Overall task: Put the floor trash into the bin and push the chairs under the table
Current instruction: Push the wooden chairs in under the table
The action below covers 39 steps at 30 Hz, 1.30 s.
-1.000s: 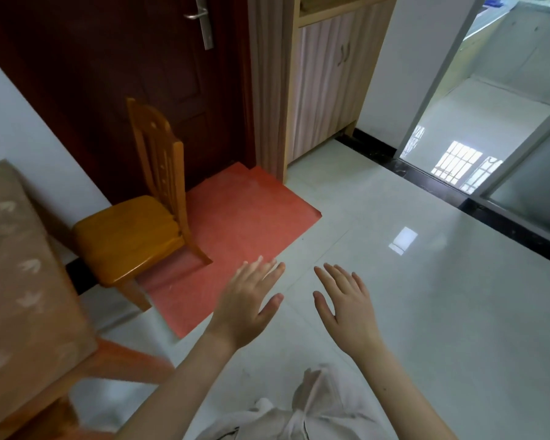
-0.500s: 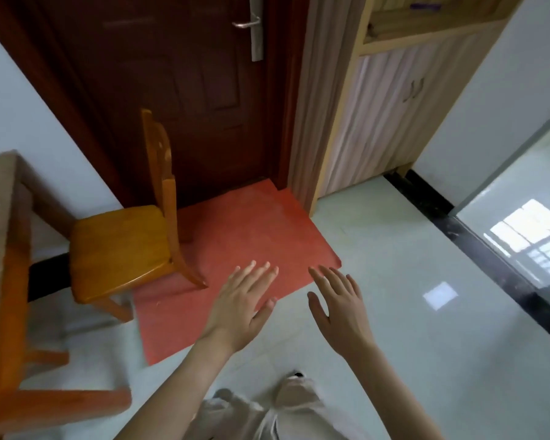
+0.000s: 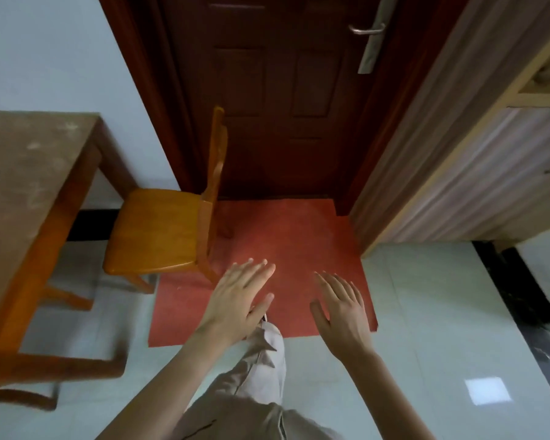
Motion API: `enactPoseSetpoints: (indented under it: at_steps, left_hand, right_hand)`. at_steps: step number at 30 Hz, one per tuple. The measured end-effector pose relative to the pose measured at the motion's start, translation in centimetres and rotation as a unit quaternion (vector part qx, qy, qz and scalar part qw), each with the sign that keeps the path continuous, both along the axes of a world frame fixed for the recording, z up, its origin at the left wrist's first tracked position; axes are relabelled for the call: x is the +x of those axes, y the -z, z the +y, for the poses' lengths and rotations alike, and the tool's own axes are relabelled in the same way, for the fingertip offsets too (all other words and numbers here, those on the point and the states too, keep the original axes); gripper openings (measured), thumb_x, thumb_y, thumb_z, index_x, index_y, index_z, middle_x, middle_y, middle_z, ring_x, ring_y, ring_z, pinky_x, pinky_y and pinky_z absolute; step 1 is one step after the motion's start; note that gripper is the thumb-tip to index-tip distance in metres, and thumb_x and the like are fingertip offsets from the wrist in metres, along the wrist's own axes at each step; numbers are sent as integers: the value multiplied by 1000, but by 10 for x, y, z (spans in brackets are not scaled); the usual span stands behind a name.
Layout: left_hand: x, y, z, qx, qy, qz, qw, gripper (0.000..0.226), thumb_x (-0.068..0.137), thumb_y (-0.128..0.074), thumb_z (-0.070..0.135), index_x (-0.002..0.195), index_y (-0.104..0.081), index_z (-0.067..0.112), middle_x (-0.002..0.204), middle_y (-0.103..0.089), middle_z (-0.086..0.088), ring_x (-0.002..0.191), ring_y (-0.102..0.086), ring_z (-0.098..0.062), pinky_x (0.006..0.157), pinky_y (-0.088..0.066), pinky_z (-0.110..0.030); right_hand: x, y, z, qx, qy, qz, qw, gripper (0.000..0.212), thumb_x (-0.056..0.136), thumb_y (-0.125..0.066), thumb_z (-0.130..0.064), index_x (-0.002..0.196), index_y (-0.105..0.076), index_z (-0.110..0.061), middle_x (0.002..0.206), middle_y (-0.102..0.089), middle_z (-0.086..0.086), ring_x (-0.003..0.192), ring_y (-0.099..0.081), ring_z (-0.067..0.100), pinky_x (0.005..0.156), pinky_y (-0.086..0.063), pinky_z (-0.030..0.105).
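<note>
On the far left stands the table point(image 3: 29, 173), brown on top with orange-brown legs. Just to its right sits the chair point(image 3: 159, 230) — a yellow wooden one. Its seat faces the table, but it is not under the table. Its back is on the right side, toward the dark red door point(image 3: 280, 100). The chair's right legs rest on the red mat point(image 3: 292, 236), which lies on the floor in front of the door.

Nearer, the left hand point(image 3: 235, 300) is held out flat in the air, fingers spread and holding nothing. It is close to the chair's near right leg but does not touch it. A leg in light trousers point(image 3: 261, 369) steps forward below, between the two arms. The right hand point(image 3: 343, 315) is also wide open and holds nothing — it floats over the near right part of the mat.

On the far right is a striped cupboard point(image 3: 477, 173). No trash or bin shows on the pale floor point(image 3: 426, 328).
</note>
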<state>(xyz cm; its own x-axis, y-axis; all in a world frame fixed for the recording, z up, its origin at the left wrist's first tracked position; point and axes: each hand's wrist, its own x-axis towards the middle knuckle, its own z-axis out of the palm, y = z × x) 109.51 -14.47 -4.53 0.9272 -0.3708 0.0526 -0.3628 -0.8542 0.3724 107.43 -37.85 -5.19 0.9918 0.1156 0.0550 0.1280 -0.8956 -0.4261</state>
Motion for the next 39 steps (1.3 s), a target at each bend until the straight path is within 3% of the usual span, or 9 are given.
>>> enactPoseSetpoints:
  at_steps: [12, 23, 32, 39]
  left_hand:
    - [245, -43, 11, -4, -61, -84, 995, 54, 97, -34, 46, 145, -41, 22, 148, -44, 2, 141, -32, -18, 118, -22, -40]
    - [332, -11, 9, -12, -247, -34, 968, 56, 98, -27, 51, 148, -34, 28, 152, -37, 6, 145, -22, -14, 119, -11, -33]
    - [373, -18, -14, -20, -506, -45, 861, 55, 98, -32, 49, 148, -35, 28, 150, -40, 5, 143, -28, -18, 118, -16, -35]
    - [364, -22, -28, -19, -630, -62, 774, 58, 95, -37, 54, 145, -42, 23, 146, -46, 3, 139, -35, -19, 116, -24, -38]
  right_hand:
    - [278, -40, 11, 16, -57, -76, 995, 50, 96, -37, -41, 137, -54, -18, 137, -58, 5, 132, -48, 25, 113, -33, 48]
    - [465, -26, 28, 17, -243, -29, 970, 54, 96, -31, -45, 140, -51, -21, 141, -55, 2, 135, -44, 20, 116, -25, 42]
    - [595, -30, 74, 26, -492, -9, 870, 52, 96, -33, -45, 138, -53, -21, 139, -56, 1, 134, -45, 20, 115, -29, 44]
    - [626, -33, 131, 42, -637, -18, 770, 52, 96, -35, -45, 138, -52, -19, 140, -55, 1, 135, -43, 17, 117, -25, 43]
